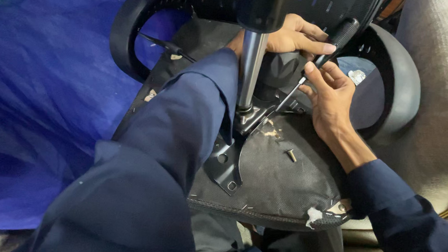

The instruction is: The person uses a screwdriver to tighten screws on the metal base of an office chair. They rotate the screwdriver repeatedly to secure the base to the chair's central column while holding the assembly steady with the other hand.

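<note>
An office chair lies upside down, the black fabric underside of its seat [282, 184] facing me. A chrome gas cylinder [250, 66] rises from a black metal mounting plate [227, 161]. My left hand [291, 37] reaches behind the cylinder and closes on the black handle of a screwdriver [342, 34]. My right hand [331, 95] pinches the screwdriver's thin shaft just below the handle. The tip rests at the plate near the cylinder's base. A loose screw [290, 154] lies on the fabric. My left sleeve hides part of the plate.
Two curved black armrests flank the seat, one at the left [129, 36] and one at the right [399, 83]. A blue tarp [44, 93] covers the left side. Beige upholstery [436, 110] fills the right. The fabric is torn at the seat's near edge [315, 215].
</note>
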